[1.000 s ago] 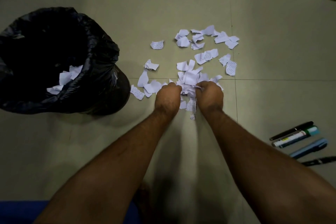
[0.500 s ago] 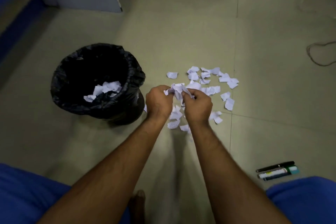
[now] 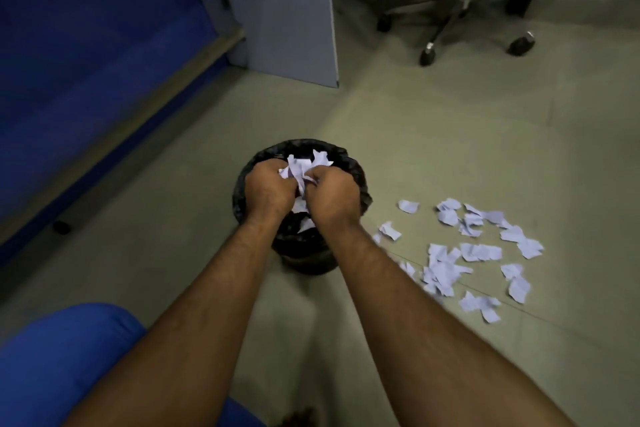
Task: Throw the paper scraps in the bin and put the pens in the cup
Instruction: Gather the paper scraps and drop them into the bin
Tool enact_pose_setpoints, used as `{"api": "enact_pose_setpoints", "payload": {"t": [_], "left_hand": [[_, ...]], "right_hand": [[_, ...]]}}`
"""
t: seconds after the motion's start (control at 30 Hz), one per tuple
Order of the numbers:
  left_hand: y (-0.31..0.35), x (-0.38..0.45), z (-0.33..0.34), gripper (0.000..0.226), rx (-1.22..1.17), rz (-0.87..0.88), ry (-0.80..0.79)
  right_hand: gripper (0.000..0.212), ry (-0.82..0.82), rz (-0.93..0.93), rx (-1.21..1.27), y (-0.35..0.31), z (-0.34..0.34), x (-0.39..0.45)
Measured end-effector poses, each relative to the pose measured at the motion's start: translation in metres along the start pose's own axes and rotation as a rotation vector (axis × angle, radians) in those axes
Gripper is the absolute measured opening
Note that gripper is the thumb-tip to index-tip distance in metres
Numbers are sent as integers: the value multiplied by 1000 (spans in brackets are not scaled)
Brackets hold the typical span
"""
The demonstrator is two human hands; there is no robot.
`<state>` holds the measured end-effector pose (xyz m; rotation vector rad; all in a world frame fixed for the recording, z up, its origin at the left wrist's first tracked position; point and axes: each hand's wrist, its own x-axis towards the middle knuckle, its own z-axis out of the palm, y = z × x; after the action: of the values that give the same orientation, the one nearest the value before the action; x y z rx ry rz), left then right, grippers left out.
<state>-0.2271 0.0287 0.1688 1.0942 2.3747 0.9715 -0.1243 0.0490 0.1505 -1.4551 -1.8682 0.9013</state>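
Both hands meet over the mouth of the bin (image 3: pixel 358 180), a small round bin lined with a black bag, standing upright on the floor at the centre of the frame with its opening facing up. The left hand (image 3: pixel 268 187) and the right hand (image 3: pixel 330 196) are curled, knuckles toward the camera, and together they clutch a wad of paper scraps (image 3: pixel 299 168) that pokes up between them above the bin's opening; a few white pieces (image 3: pixel 299 206) show lower down inside the bag. The wad has no clear long axis. More loose scraps (image 3: pixel 478 250) lie scattered flat on the floor to the right of the bin, in a loose band running from the bin's side toward the right edge of the frame, the nearest pieces just beside the bin. The floor (image 3: pixel 433 135) is pale greenish tile with a grout line running diagonally under the scraps. A grey partition panel (image 3: pixel 287 10) stands at upper centre, a blue wall (image 3: pixel 86 45) with a skirting strip fills the upper left, and the wheeled base of an office chair (image 3: pixel 450 21) shows at upper right. Blue cloth (image 3: pixel 59 357) covers the lower left corner.
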Motion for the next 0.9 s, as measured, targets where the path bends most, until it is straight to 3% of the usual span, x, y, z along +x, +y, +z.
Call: {"api": "enact_pose_setpoints", "payload": {"t": [0.07,0.13,0.17,0.3,0.57,0.73,0.9], "left_hand": [[-8,5,-10,22,41,6,-39],[-18,12,-13,46,93,38,-91],[-22,14,-14,46,130,52,-111],[-13,7,-13,22,137,72,-125],[42,-24,25,15,-58,266,-210],[62,-52,82,21,-86,336,-356],[36,-96,172,43,160,401,-639]], "right_hand": [[21,-155,-1,-215,-2,7,7],[20,-187,7,-305,-1,5,12],[20,-183,14,-317,-1,3,14],[22,-59,5,-231,1,-11,18],[20,267,214,106,32,-57,17],[21,387,366,200,102,-78,0],[22,506,595,79,179,-71,-47]]}}
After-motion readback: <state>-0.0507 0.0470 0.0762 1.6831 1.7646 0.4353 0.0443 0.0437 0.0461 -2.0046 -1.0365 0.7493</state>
